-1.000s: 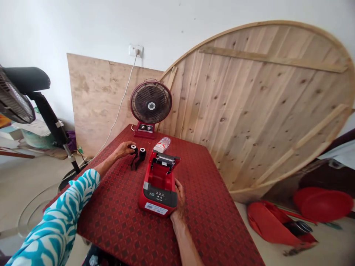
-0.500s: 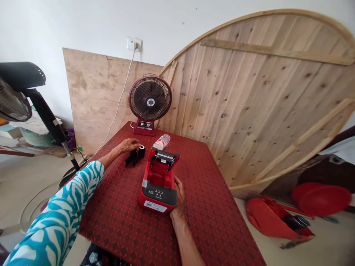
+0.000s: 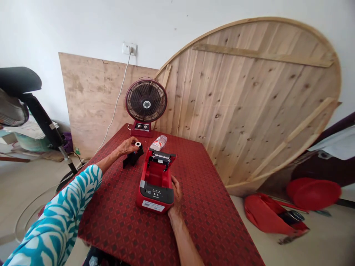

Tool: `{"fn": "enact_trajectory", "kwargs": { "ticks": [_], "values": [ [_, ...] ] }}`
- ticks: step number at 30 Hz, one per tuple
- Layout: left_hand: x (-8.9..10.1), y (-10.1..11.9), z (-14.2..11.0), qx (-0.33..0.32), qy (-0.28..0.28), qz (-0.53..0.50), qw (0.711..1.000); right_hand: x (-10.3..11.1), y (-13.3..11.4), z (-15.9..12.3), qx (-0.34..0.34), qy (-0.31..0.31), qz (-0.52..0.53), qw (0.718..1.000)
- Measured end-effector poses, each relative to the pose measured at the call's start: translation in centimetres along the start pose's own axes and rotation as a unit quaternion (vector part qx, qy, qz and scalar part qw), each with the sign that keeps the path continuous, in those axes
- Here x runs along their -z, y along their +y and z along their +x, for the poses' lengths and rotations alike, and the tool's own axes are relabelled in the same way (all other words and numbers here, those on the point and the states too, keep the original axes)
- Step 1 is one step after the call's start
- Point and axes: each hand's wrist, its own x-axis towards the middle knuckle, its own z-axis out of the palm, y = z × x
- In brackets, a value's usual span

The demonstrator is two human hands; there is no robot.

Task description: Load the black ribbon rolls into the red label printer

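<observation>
A small red label printer (image 3: 154, 211) rests on the table with its lid raised and the red bay inside exposed. Its front has a dark panel with buttons and a white sticker. My right hand (image 3: 176, 195) is wrapped around the printer's right side, its thumb and some fingers partly hidden. Beyond the printer's left side, my left hand (image 3: 129, 145) pinches a black roll (image 3: 140, 150) with a white core. Dark loose material (image 3: 130, 160) hangs or lies below that roll; whether it joins the roll is hard to tell.
Behind the printer lies a clear plastic bottle (image 3: 159, 143). A red fan (image 3: 146, 104) stands at the far edge of the red-patterned table (image 3: 199, 207). A large round wooden panel (image 3: 244, 107) leans on the wall. A standing fan (image 3: 41, 111) is at left; a red bag (image 3: 260, 214) sits on the floor.
My left hand has closed on the black roll and turned or lifted it slightly. My right hand stays on the printer. The view has shifted a little.
</observation>
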Motion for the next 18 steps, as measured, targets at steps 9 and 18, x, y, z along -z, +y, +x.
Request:
{"fn": "enact_trajectory", "kwargs": {
  "ticks": [9, 18],
  "values": [
    [3.4, 7.1, -6.6, -0.08, -0.179, -0.183, 0.963, -1.4, -0.6, -0.2, 0.035, -0.004, 0.029, 0.999],
    [-2.8, 11.8, -7.1, -0.145, -0.182, 0.259, 0.938, -1.7, 0.0, 0.6, 0.092, -0.021, 0.021, 0.995]
  ]
}}
